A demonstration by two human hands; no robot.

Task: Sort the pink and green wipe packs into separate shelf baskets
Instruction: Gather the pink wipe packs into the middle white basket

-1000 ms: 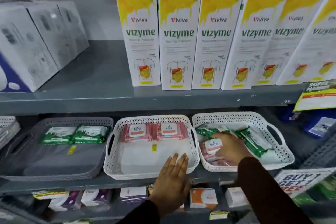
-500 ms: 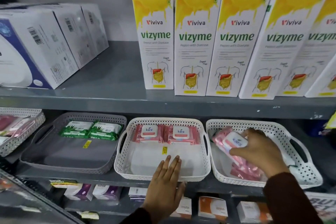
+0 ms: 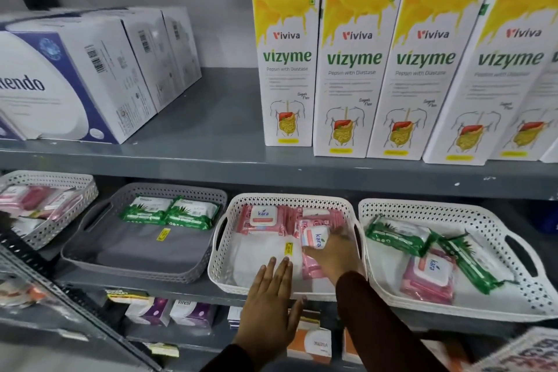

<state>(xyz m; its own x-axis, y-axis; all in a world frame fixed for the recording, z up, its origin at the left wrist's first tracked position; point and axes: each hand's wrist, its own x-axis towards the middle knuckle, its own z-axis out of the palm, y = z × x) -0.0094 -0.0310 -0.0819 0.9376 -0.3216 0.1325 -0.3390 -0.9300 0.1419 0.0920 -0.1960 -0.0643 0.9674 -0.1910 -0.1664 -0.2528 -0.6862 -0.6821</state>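
My right hand [image 3: 336, 248] grips a pink wipe pack [image 3: 314, 246] inside the middle white basket [image 3: 222, 238], beside two pink packs [image 3: 262, 219] lying at its back. My left hand [image 3: 271, 296] rests flat with fingers together on that basket's front rim. The right white basket [image 3: 489, 217] holds green packs [image 3: 398, 234] and a pink pack [image 3: 428, 276]. The grey basket [image 3: 133, 263] at left holds two green packs [image 3: 170, 210].
A further white basket [image 3: 75, 183] with pink packs sits at far left. Tall yellow-white boxes [image 3: 356, 69] and white-blue boxes [image 3: 75, 75] stand on the shelf above. Small cartons [image 3: 187, 311] line the shelf below. A metal upright [image 3: 75, 305] crosses the lower left.
My right hand carried a pink pack leftward out of the right basket into the middle white basket. My left hand stayed on the middle basket's front rim.
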